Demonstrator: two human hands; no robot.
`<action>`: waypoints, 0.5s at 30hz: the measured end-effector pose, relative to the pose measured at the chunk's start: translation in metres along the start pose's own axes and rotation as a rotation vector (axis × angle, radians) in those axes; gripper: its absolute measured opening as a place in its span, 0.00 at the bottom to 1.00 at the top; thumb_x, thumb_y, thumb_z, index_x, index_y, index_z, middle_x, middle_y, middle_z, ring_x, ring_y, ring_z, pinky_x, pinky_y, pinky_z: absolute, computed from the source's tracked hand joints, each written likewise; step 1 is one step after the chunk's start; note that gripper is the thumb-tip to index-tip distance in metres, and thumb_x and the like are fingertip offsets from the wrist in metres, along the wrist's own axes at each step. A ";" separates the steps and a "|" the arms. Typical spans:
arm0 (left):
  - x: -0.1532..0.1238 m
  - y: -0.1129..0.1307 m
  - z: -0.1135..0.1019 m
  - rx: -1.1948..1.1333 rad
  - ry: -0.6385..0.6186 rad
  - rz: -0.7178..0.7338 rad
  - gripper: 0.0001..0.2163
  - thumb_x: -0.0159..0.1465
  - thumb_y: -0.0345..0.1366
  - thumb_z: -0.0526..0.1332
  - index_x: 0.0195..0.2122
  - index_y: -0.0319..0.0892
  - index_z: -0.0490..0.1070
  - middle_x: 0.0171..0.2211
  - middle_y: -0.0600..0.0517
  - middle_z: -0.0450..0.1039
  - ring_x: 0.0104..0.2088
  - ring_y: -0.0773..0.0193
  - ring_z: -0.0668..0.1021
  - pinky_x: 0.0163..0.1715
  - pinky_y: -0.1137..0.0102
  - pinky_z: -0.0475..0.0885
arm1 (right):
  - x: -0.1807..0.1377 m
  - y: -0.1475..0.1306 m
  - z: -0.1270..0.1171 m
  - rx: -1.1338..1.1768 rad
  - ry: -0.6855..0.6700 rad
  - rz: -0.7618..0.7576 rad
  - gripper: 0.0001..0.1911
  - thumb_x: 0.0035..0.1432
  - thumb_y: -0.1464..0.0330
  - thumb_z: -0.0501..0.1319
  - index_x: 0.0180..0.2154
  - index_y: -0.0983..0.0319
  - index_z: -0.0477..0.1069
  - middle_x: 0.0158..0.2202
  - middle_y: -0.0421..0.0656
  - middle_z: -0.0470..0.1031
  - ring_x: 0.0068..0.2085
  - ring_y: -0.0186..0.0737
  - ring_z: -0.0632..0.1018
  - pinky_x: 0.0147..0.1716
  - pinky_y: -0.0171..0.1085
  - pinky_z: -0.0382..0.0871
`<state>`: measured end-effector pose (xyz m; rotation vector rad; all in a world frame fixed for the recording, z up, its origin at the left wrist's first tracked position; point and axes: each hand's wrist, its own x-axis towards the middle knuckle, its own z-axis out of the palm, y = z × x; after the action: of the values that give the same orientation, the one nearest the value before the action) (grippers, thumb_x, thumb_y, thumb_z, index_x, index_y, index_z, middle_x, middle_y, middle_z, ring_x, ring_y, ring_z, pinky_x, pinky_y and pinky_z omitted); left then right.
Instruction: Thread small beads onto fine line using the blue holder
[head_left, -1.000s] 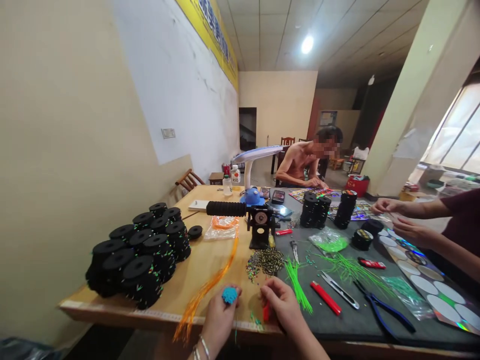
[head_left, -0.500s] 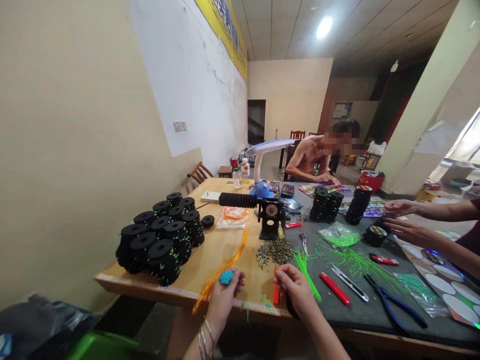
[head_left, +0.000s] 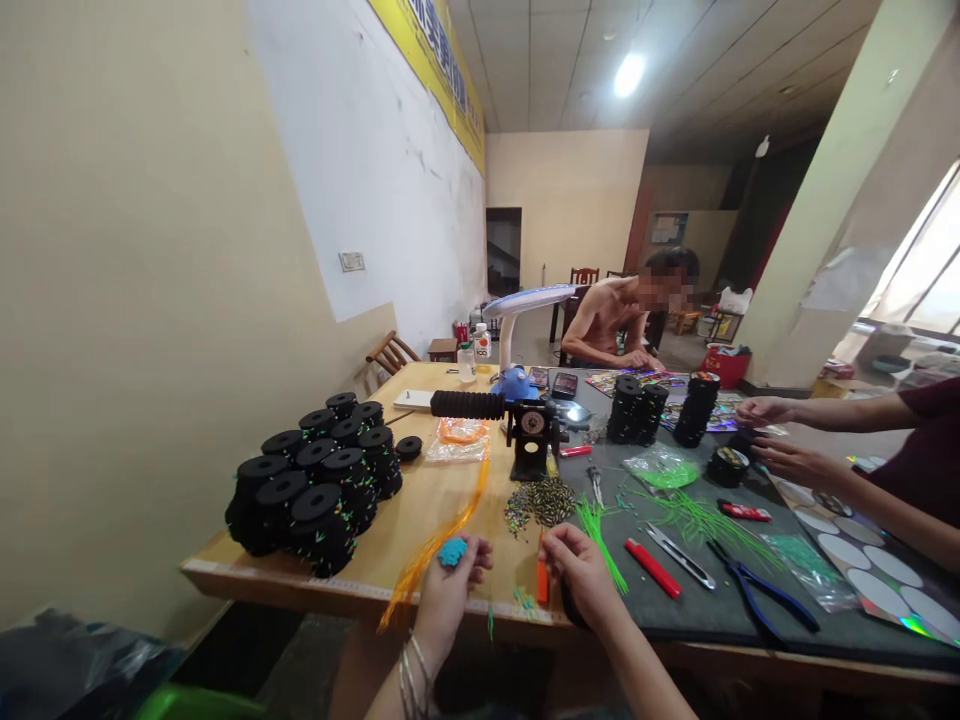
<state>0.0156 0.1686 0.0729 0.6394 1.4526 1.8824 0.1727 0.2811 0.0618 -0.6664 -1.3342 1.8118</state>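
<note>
My left hand (head_left: 448, 590) is above the table's front edge, its fingers curled together; what lies between the fingertips is too small to make out. A teal clump (head_left: 452, 552) sits against that hand near the thumb and forefinger. My right hand (head_left: 581, 572) is in a pinch to the right, and what it pinches cannot be made out. Close beside its fingertips is a flat orange strip (head_left: 541, 578); whether they touch is unclear. Small teal-green bits (head_left: 523, 598) lie between the hands at the edge. Long orange strands (head_left: 420, 567) run along the table left of my left hand.
Stacked black foam spools (head_left: 315, 505) stand at left. A black hand-cranked device (head_left: 531, 440) and a pile of small beads (head_left: 551, 502) lie ahead. On the dark mat are green strands (head_left: 604, 545), a red lighter-like stick (head_left: 652, 568), snips (head_left: 681, 556) and blue-handled pliers (head_left: 765, 595). Two co-workers sit nearby.
The whole view has shifted slightly, moving the table's things left in the picture. Both my hands keep nearly the same pose, the right fingers still pinched near the orange strip.
</note>
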 end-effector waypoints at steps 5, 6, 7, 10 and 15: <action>0.024 -0.002 -0.006 0.107 -0.101 0.053 0.23 0.47 0.56 0.69 0.28 0.38 0.75 0.21 0.52 0.75 0.18 0.68 0.72 0.18 0.75 0.63 | -0.001 0.001 0.001 0.018 0.018 -0.019 0.23 0.44 0.51 0.70 0.27 0.62 0.66 0.20 0.36 0.74 0.19 0.28 0.67 0.19 0.29 0.57; 0.027 -0.005 -0.006 0.113 -0.099 0.041 0.24 0.45 0.57 0.69 0.27 0.37 0.75 0.22 0.51 0.76 0.20 0.66 0.73 0.21 0.73 0.67 | -0.001 0.001 0.002 0.021 0.026 -0.022 0.23 0.43 0.51 0.70 0.26 0.62 0.66 0.20 0.36 0.74 0.18 0.28 0.67 0.19 0.28 0.57; 0.029 -0.008 -0.007 0.133 -0.116 0.004 0.26 0.41 0.58 0.70 0.26 0.37 0.76 0.22 0.49 0.77 0.21 0.64 0.75 0.23 0.71 0.70 | -0.001 0.001 0.002 0.023 0.033 -0.022 0.24 0.42 0.51 0.70 0.26 0.62 0.66 0.20 0.36 0.74 0.18 0.28 0.67 0.18 0.28 0.58; 0.034 -0.012 -0.009 0.130 -0.084 -0.046 0.28 0.36 0.59 0.72 0.27 0.37 0.77 0.22 0.49 0.78 0.21 0.62 0.75 0.23 0.70 0.71 | 0.001 0.002 0.004 0.033 0.053 -0.017 0.26 0.38 0.49 0.71 0.25 0.62 0.65 0.19 0.37 0.74 0.16 0.27 0.67 0.18 0.28 0.57; 0.029 0.001 -0.012 0.083 -0.080 -0.115 0.28 0.31 0.56 0.74 0.26 0.37 0.78 0.22 0.48 0.79 0.21 0.63 0.75 0.20 0.72 0.70 | 0.002 0.002 0.005 0.053 0.074 -0.007 0.27 0.36 0.49 0.71 0.25 0.62 0.65 0.19 0.37 0.75 0.16 0.27 0.68 0.18 0.28 0.59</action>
<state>-0.0126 0.1827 0.0704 0.6485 1.4902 1.6974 0.1668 0.2793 0.0613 -0.6930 -1.2345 1.7924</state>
